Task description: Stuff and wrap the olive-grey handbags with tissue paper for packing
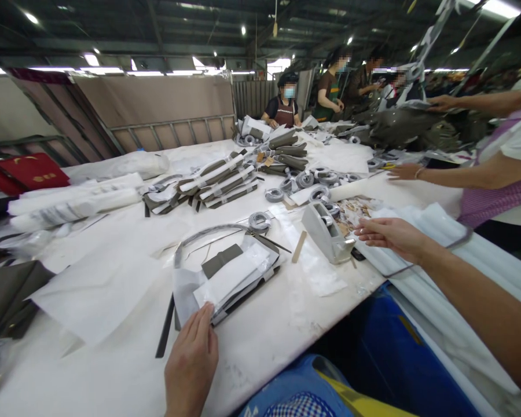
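Note:
My left hand (193,353) lies at the near edge of a flat bundle, its fingers stretched out and touching white paper (238,269). The bundle has a dark olive piece (222,260) and a wrapped, looped strap (208,231) arching behind it. A dark strip (165,330) sticks out at its left. My right hand (388,234) is raised beside a grey tape dispenser (325,234), just off its cutting end. Its thumb and fingers are pinched together; whatever is between them is too small to make out.
Wrapped olive straps (221,179) and grey coils (306,179) are piled further back on the table. White rolls (78,200) lie left. A blue bin (373,347) stands below the front edge. At right, a co-worker's arm (455,178) reaches over the table.

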The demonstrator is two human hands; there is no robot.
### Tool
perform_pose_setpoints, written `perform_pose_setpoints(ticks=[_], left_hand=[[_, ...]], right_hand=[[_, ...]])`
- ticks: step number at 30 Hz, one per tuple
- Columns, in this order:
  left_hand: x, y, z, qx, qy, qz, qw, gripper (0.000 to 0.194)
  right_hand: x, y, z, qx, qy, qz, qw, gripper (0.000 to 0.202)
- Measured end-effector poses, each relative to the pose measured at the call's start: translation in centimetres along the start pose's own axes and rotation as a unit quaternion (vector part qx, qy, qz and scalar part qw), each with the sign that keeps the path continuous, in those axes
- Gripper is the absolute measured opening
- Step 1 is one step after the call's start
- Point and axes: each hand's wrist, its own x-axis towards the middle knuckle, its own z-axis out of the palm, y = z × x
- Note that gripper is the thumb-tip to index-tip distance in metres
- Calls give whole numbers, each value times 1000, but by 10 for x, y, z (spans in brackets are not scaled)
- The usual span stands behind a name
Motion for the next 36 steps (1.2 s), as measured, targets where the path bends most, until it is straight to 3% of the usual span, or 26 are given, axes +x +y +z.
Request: perform_pose_setpoints(ticks=[3,6,11,15,17,20,24,29,33,36], left_hand=[[1,0,-1,-7,-2,4,1000,44],[2,0,-3,-13,-11,0,1000,45],[3,1,-5,-19,-17,-11,1000,49],[2,-1,-8,-12,-18,-16,1000,50],[3,-2,-10,-12,-29,-26,999,50],[5,-3,-14,-20,-57,-44,997,50],[9,-5,-20,-33,-74,-74,994,51],[14,-6,-27,-65,-105,-106,987,52],[15,-6,-27,-96,-95,-124,983,47],[14,-7,-24,-120,-85,-139,979,43]], right_hand=[[-25,15,-6,-18,12,29,999,19],[-35,42,-8,-39,25,2,999,26],[-26,87,-2,-95,58,-41,993,37],[-15,109,1,-169,96,-54,979,39],[-15,114,-3,-219,117,-69,966,34],[-25,115,-9,-335,118,-186,916,30],[-45,97,-1,-443,-4,-358,822,27],[-60,53,57,-428,-144,-497,741,17],[-73,21,125,-306,-320,-523,728,14],[-81,5,173,-156,-467,-430,757,9]])
